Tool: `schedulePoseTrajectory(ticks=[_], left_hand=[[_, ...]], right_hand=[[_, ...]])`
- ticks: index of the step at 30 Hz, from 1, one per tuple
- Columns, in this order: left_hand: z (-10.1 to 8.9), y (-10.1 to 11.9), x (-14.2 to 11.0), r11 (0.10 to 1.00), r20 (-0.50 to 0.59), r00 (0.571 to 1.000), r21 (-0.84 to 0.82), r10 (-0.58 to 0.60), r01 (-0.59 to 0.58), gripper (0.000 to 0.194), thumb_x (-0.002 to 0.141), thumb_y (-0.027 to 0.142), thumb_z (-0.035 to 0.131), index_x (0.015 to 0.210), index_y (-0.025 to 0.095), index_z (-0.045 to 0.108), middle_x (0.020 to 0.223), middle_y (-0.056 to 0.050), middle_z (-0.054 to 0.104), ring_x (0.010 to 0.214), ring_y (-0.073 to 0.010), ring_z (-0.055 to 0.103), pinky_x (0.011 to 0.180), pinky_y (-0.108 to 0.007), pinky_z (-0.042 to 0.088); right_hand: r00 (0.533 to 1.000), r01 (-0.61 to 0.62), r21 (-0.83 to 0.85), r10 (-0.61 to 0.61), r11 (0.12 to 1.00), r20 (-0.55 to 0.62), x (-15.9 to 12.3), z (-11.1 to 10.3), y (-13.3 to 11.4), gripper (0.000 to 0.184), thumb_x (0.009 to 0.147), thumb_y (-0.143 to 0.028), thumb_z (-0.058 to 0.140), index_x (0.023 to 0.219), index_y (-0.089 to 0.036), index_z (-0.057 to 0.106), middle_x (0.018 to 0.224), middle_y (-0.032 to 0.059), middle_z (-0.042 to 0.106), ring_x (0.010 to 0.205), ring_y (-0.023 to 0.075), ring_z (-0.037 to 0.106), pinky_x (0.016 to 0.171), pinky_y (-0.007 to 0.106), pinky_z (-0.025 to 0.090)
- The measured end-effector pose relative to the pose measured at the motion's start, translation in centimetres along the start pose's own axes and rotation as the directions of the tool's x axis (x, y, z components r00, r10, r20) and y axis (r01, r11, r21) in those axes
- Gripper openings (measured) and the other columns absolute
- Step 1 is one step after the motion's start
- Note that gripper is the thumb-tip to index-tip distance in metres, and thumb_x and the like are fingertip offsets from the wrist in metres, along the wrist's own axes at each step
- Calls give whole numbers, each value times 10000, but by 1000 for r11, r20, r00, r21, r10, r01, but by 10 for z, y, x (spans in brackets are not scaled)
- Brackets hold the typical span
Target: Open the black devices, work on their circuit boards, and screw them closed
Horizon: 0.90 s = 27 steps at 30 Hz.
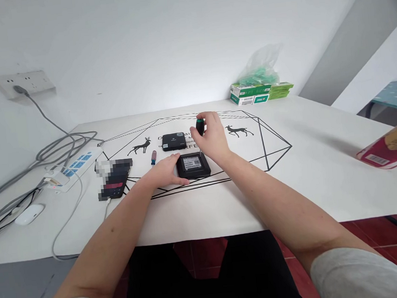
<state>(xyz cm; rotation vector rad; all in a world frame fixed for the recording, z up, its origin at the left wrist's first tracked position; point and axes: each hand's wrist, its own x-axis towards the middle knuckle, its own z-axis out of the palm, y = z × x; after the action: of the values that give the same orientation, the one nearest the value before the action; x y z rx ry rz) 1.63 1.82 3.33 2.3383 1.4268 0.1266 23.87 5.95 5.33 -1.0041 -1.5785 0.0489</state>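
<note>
My right hand (214, 135) is closed around the handle of a black and green screwdriver (200, 127), held upright. Its thin shaft points down at the far right corner of a black electronic box (193, 166), which lies flat with a white printed label showing. Whether the tip sits in a screw is too small to tell. My left hand (167, 171) grips the left side of this box, fingers at the far corner and thumb along the near edge. Just behind lies a second, flat black box (174, 141) with small stickers. A small screwdriver (154, 157) with a red and blue handle lies left of it.
A phone (115, 179) with a charging cable lies to the left, near a white power strip (77, 167), grey cables, glasses (11, 216) and a white earphone case (29, 214). Green and white boxes (251, 92) stand at the back; a red and yellow package (393, 144) is at right.
</note>
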Motion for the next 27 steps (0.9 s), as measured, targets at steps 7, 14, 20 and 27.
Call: schedulePoseTrajectory(ticks=[7,14,20,27], left_hand=[[0,-1,0,1000,-19,999,-7,26,-26,1238,748,736,821,1729,153,343,1797,-202,374,1638,-430,403,1325,-480,361],[2,-4,2,999,-25,999,-10,40,-40,1222,745,730,827,1722,166,358,1791,-197,388,1635,-438,407,1317,-492,376],[1,-4,2,999,-20,999,-19,41,-41,1256,733,748,834,1729,163,341,1796,-201,376,1639,-433,400,1321,-480,362],[2,-6,2,998,-196,980,-51,37,-48,748,1024,640,552,1612,180,510,1733,-159,497,1620,-365,439,1332,-499,337]], right_hand=[[1000,2,-7,-2,1000,6,1,2,7,322,884,-156,626,1189,-254,584,1233,116,643,1112,278,658,997,525,617],[1000,19,-14,-20,1000,-12,2,1,5,315,888,-150,625,1181,-260,582,1213,103,638,1107,274,657,987,520,625],[997,42,-2,-42,999,-57,4,-2,3,332,886,-148,624,1194,-259,570,1210,100,637,1092,270,667,946,515,637],[995,-46,166,61,985,-82,-1,1,-6,349,939,-292,686,1256,-287,539,1233,82,655,1006,224,678,774,410,663]])
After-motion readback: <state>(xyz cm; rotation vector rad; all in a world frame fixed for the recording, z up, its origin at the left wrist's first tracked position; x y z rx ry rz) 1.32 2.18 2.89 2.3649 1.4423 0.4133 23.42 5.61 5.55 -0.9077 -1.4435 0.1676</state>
